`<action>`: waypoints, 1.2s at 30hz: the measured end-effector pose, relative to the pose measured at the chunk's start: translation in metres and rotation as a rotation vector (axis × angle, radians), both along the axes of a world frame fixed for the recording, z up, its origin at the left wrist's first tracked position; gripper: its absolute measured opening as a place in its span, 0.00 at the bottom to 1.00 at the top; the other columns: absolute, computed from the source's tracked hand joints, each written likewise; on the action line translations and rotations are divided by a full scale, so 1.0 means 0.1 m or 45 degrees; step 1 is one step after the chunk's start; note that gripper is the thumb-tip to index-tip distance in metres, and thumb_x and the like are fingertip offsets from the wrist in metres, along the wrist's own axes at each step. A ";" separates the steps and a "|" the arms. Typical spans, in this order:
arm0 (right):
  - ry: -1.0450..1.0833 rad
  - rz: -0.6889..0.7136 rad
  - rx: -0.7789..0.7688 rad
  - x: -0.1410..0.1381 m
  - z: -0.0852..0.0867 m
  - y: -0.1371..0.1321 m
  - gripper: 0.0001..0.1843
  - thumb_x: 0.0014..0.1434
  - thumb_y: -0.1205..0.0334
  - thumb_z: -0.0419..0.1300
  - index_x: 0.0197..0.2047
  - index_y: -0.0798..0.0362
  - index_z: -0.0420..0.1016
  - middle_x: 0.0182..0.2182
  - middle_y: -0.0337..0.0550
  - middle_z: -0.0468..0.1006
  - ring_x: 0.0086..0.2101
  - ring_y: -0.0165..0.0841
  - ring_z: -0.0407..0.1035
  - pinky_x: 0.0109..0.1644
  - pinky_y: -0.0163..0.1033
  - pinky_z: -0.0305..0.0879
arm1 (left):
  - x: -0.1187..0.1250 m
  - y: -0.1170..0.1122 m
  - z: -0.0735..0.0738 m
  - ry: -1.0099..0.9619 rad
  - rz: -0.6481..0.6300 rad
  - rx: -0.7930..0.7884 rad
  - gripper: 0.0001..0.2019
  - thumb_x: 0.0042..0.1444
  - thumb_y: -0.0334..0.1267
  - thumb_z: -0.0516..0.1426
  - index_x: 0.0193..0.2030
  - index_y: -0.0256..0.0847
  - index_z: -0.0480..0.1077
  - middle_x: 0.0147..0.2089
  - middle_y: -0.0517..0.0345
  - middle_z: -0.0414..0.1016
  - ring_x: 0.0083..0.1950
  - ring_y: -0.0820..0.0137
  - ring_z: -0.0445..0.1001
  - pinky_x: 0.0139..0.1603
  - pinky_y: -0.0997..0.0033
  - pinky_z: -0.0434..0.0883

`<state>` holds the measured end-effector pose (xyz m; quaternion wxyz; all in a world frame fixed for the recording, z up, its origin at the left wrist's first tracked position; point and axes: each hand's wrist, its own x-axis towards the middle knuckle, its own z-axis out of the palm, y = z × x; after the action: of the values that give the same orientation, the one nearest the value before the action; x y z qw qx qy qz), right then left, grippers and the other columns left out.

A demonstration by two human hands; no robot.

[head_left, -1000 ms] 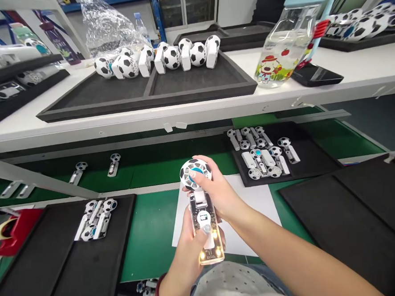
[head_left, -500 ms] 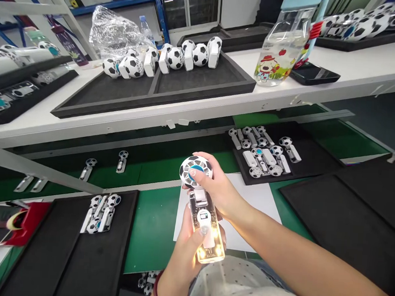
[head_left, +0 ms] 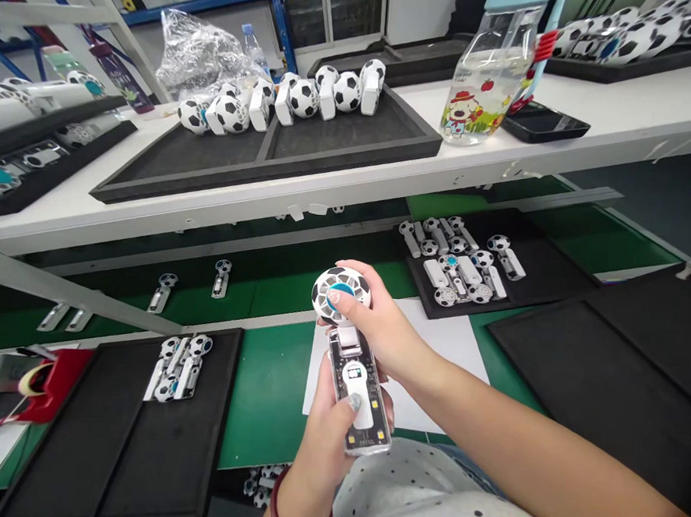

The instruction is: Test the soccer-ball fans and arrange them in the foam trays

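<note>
A handheld fan (head_left: 366, 396) with a round football-patterned head and a blue centre is held upright in front of my body. Its clear handle shows a dark circuit board, a small lit display and a white strip. My left hand (head_left: 328, 437) wraps the handle from below, thumb on the white strip. Around the head my right hand (head_left: 371, 307) is closed, its thumb over the blue centre. The lamps in the handle are unlit or very dim. Beneath the fan lies a white sheet (head_left: 462, 351) on the green bench.
Similar fans (head_left: 178, 367) lie in a black tray (head_left: 158, 458) at left, and more on a black tray (head_left: 556, 263) at right. Several move along a green belt (head_left: 279, 286). A white shelf (head_left: 326, 187) crosses above, bearing a tray, a water bottle (head_left: 478, 95) and a phone (head_left: 544, 122). A red tape dispenser (head_left: 62, 382) stands far left.
The yellow lamps in the fan's handle, brightly lit before, have gone dark or nearly so. Both hands keep their hold. Fans on the green belt have shifted slightly right.
</note>
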<state>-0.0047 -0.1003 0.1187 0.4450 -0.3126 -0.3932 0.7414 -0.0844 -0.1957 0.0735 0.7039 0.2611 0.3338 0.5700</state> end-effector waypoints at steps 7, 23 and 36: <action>0.078 0.095 -0.126 0.10 0.00 0.00 0.38 0.50 0.57 0.66 0.59 0.38 0.50 0.41 0.38 0.73 0.36 0.31 0.73 0.40 0.36 0.69 | 0.04 -0.02 0.02 0.008 -0.028 0.046 0.22 0.48 0.44 0.60 0.48 0.45 0.59 0.42 0.55 0.68 0.33 0.69 0.71 0.29 0.69 0.69; 0.035 0.614 -0.384 0.49 -0.24 0.12 0.15 0.45 0.56 0.62 0.33 0.58 0.73 0.31 0.44 0.77 0.16 0.22 0.63 0.10 0.25 0.46 | 0.24 0.12 -0.01 0.029 -0.137 0.023 0.27 0.49 0.45 0.59 0.53 0.45 0.52 0.39 0.55 0.67 0.29 0.70 0.71 0.25 0.72 0.67; 0.066 0.446 -0.473 0.97 -0.49 0.24 0.14 0.47 0.55 0.61 0.30 0.58 0.72 0.27 0.42 0.74 0.15 0.22 0.61 0.10 0.26 0.44 | 0.61 0.41 -0.14 -0.006 -0.368 -0.043 0.35 0.50 0.46 0.57 0.59 0.42 0.41 0.28 0.57 0.72 0.26 0.69 0.69 0.25 0.72 0.66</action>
<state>0.0922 -0.0763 0.0695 0.2546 -0.2970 -0.2869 0.8744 -0.0233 -0.1551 0.0595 0.7838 0.2932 0.3006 0.4576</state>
